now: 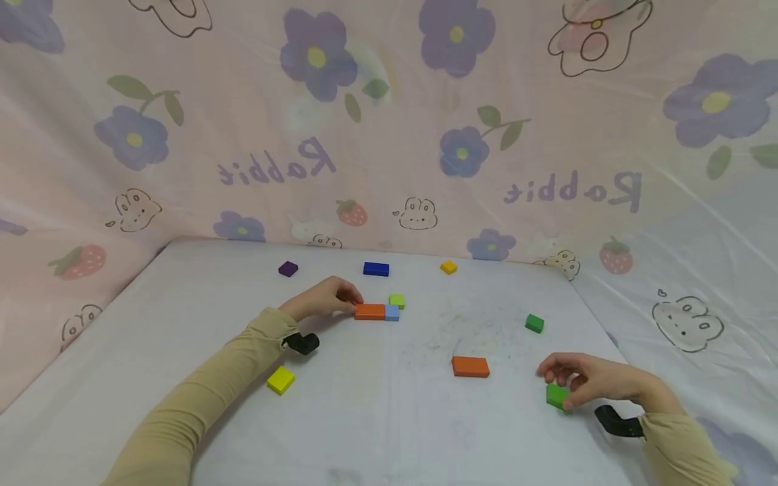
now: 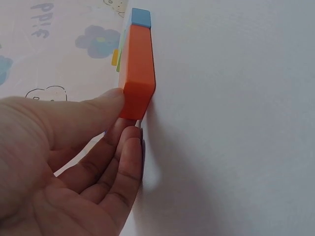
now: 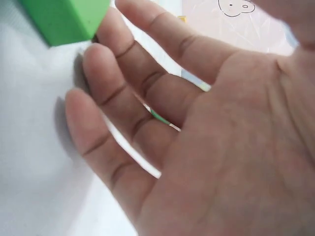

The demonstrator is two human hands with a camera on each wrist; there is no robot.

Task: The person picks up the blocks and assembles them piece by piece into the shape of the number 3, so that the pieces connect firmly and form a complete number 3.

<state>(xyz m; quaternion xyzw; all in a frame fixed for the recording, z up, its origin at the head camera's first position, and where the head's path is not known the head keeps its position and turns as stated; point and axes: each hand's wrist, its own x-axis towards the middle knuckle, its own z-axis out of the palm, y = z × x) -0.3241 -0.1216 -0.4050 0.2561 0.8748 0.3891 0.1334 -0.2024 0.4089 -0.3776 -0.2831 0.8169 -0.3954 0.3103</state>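
My left hand (image 1: 328, 297) pinches the left end of an orange block (image 1: 370, 312), thumb on one side and fingertips on the other. In the left wrist view the orange block (image 2: 140, 61) stretches away from the thumb. A light blue block (image 1: 392, 312) sits against its far end, and a lime green block (image 1: 397, 301) lies just behind. At the right, my right hand (image 1: 598, 379) holds a green block (image 1: 556, 396) between thumb and fingertips, close over the table. The other fingers spread loosely beside the green block (image 3: 69, 22) in the right wrist view.
Along the back of the white table (image 1: 389, 418) lie a dark purple block (image 1: 288, 268), a blue block (image 1: 376, 269) and an amber block (image 1: 448, 267). Another orange block (image 1: 471, 366) and a smaller green block (image 1: 535, 323) lie right of centre. A yellow block (image 1: 281, 380) rests beside the left forearm.
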